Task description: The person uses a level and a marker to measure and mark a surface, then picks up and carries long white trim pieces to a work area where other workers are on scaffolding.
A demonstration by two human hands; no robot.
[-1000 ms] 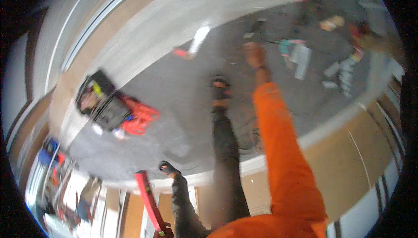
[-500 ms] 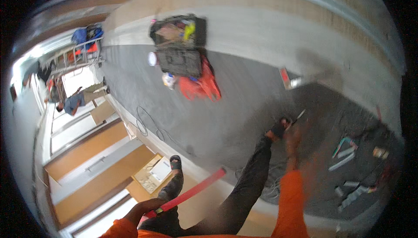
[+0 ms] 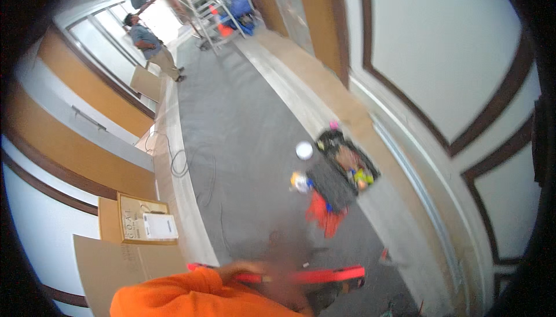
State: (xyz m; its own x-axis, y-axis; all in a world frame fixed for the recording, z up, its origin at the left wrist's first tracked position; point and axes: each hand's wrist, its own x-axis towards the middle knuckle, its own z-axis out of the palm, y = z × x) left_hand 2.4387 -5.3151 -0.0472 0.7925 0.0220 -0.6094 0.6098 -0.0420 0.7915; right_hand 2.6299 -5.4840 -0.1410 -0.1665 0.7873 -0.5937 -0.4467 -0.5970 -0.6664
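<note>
Across the lower middle lies a long red bar, most likely a spirit level [image 3: 339, 274], nearly level in the picture. My left hand [image 3: 243, 268] is closed around it towards its left end, the orange sleeve reaching in from the lower left. My right hand [image 3: 284, 268] is smeared by motion in front of the bar's middle. Its fingers cannot be made out, nor whether it holds anything. Part of a dark shoe [image 3: 352, 284] shows just below the bar's right end.
An open black toolbox [image 3: 336, 182] holds tools, with a red bag [image 3: 325, 217] and a white round object [image 3: 304, 150] beside it. A framed picture [image 3: 130, 212] leans at left. Cable [image 3: 179, 166] lies on grey floor covering. Farther off are a stepladder [image 3: 211, 18] and a person [image 3: 147, 42].
The view has swung round along the corridor. My right hand, earlier low over the floor by my foot with a thin pale stick, is now beside the red bar. My left hand keeps the bar.
</note>
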